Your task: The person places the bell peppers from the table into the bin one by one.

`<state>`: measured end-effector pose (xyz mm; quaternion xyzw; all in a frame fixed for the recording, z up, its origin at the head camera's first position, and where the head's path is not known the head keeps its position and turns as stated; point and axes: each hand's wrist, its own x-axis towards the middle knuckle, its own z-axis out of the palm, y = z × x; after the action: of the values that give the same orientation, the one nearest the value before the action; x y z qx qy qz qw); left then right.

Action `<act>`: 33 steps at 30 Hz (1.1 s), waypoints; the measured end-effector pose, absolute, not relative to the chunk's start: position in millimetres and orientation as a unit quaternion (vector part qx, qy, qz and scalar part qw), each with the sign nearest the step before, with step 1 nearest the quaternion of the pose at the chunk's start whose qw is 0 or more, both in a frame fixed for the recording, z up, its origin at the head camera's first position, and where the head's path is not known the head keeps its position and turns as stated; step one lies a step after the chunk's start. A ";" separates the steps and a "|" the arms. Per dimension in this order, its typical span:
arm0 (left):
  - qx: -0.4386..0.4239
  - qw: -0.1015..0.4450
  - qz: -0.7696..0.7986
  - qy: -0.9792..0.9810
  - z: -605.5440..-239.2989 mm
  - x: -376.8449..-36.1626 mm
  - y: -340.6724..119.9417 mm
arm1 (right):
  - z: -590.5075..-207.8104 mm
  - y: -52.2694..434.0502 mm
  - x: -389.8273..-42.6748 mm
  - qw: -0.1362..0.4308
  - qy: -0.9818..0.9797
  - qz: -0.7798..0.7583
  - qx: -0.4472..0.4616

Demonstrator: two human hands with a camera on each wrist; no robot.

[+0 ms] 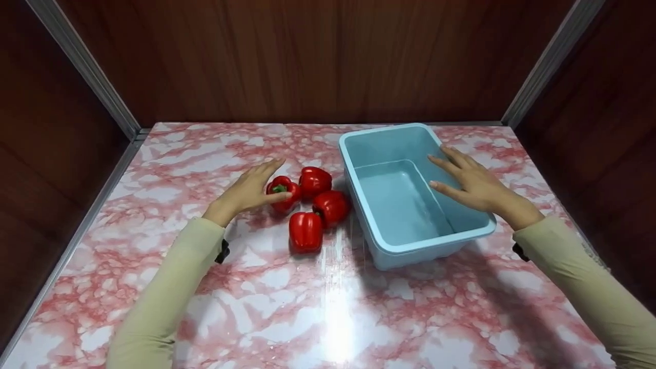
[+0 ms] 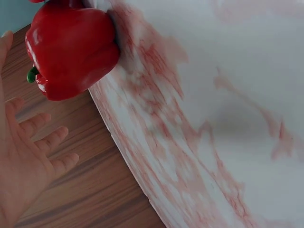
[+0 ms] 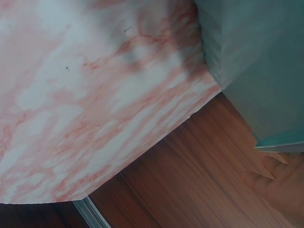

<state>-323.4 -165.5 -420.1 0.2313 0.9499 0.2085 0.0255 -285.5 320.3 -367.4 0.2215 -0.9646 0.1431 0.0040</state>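
Several red bell peppers sit in a cluster left of a light blue plastic bin. My left hand is spread beside the leftmost pepper, its thumb overlapping that pepper in the head view; nothing is held. In the left wrist view, a red bell pepper with a green stem lies above the spread fingers. The front pepper stands nearest the person, with two more peppers behind it. My right hand hovers over the bin's right side with fingers extended and holds nothing. In the right wrist view, that hand shows beneath the bin's rim.
The table has a red and white marbled top. Dark wood panels close off its back and both sides, with metal strips at the corners. The bin rests on the table's right half.
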 end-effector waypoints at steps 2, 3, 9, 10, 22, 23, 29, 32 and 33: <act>0.226 0.029 0.215 0.950 -422.0 -323.0 -164.9 | -367.0 320.5 -285.1 0.001 -0.966 0.143 0.217; 0.223 0.031 0.220 0.949 -422.6 -322.8 -164.6 | -367.0 320.6 -285.1 -0.001 -0.966 0.144 0.215; 0.219 0.039 0.234 0.946 -425.4 -322.6 -162.5 | -368.1 321.8 -284.6 -0.003 -0.966 0.153 0.208; 0.222 0.038 0.235 0.945 -425.9 -322.5 -162.3 | -368.1 321.9 -284.6 -0.002 -0.966 0.154 0.209; 0.236 0.041 0.246 0.939 -432.7 -321.9 -161.4 | -366.9 321.7 -284.1 -0.001 -0.964 0.159 0.213; 0.237 0.041 0.245 0.939 -433.3 -322.2 -161.5 | -366.8 321.7 -284.0 -0.001 -0.964 0.159 0.213; 0.239 0.044 0.248 0.938 -435.1 -322.2 -161.9 | -365.5 320.7 -282.9 0.008 -0.961 0.163 0.223; 0.236 0.047 0.252 0.937 -435.9 -322.1 -162.3 | -366.6 320.7 -283.2 0.008 -0.961 0.162 0.222; 0.235 0.049 0.253 0.937 -436.1 -322.0 -162.5 | -367.2 320.6 -283.5 0.006 -0.962 0.162 0.220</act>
<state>-322.0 -162.5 -436.1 0.2353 0.9371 0.2530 0.0490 -283.5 320.6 -367.2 0.2204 -0.9618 0.1621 0.0062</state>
